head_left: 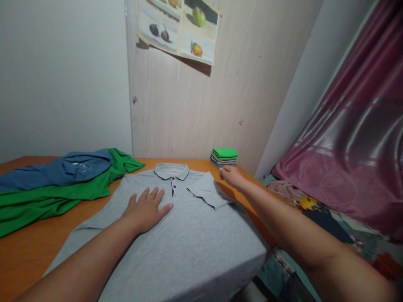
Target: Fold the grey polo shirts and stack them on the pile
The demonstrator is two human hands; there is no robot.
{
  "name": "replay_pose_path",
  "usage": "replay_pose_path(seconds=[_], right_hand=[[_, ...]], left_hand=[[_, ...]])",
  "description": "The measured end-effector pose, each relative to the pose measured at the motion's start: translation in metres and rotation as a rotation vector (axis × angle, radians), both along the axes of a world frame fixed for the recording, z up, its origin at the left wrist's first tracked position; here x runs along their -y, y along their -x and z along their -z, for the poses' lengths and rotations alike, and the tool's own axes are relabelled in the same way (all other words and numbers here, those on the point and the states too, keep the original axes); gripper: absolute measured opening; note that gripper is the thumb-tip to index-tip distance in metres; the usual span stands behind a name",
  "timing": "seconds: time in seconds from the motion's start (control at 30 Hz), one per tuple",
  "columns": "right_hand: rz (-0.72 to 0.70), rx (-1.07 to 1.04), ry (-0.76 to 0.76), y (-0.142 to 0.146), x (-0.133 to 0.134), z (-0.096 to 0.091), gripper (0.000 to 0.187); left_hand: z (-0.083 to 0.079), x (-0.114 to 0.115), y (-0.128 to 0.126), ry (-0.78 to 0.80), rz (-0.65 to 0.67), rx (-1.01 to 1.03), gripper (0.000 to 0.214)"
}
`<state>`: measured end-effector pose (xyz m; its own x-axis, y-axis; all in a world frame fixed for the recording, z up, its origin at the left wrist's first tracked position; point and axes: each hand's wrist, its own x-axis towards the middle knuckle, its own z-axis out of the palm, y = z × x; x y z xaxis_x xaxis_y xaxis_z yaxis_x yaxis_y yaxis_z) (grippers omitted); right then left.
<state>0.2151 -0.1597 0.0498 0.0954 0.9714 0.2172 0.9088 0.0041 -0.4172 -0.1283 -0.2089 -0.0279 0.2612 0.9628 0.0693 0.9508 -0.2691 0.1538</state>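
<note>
A light grey polo shirt (189, 226) lies spread on the orange table, collar at the far end and dark buttons up. Its right-hand sleeve (206, 191) is folded inward over the chest, its dark-edged cuff showing. My left hand (147, 212) rests flat on the left side of the chest, fingers spread. Just beyond the folded shoulder is my right hand (231, 176), fingers curled together, with nothing visible in them. The shirt's lower part hangs over the table's near right edge.
Blue (85, 165) and green (56, 205) garments lie loosely on the table's left. A small folded stack (224, 157), green on top, stands at the back right by the wall. Clothes are heaped below a pink curtain (352, 147) at right.
</note>
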Motion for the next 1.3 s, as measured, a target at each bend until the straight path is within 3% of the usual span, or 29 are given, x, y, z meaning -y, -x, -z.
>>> replay_pose_path(seconds=[0.13, 0.27, 0.37, 0.5, 0.7, 0.83, 0.97, 1.1, 1.3], right_hand=[[-0.082, 0.089, 0.101, 0.001, 0.027, 0.043, 0.048], [-0.111, 0.196, 0.239, 0.003, 0.047, 0.071, 0.076], [-0.103, 0.289, 0.335, 0.004, 0.041, 0.066, 0.083], [-0.101, 0.280, 0.262, 0.018, 0.023, 0.054, 0.079], [-0.230, 0.288, 0.289, 0.039, 0.019, 0.068, 0.087], [-0.256, 0.285, 0.306, 0.040, 0.011, 0.064, 0.084], [-0.191, 0.288, 0.250, 0.041, -0.009, 0.056, 0.077], [-0.100, 0.293, 0.252, 0.039, -0.023, 0.063, 0.082], [-0.075, 0.308, 0.304, 0.041, -0.029, 0.066, 0.084]], left_hand=[[0.001, -0.001, 0.001, 0.002, 0.002, -0.012, 0.088], [0.000, 0.000, 0.001, 0.007, 0.004, -0.028, 0.088], [0.001, 0.000, 0.001, 0.000, 0.004, -0.024, 0.089], [0.001, 0.000, 0.001, -0.002, 0.004, -0.015, 0.089], [-0.002, 0.002, 0.000, 0.020, -0.011, -0.015, 0.088], [-0.002, 0.003, -0.001, 0.020, -0.005, -0.012, 0.088], [-0.003, 0.004, 0.000, 0.026, -0.006, -0.023, 0.088], [-0.006, 0.006, -0.001, 0.034, -0.003, -0.030, 0.087], [-0.006, 0.006, -0.002, 0.032, -0.002, -0.058, 0.088]])
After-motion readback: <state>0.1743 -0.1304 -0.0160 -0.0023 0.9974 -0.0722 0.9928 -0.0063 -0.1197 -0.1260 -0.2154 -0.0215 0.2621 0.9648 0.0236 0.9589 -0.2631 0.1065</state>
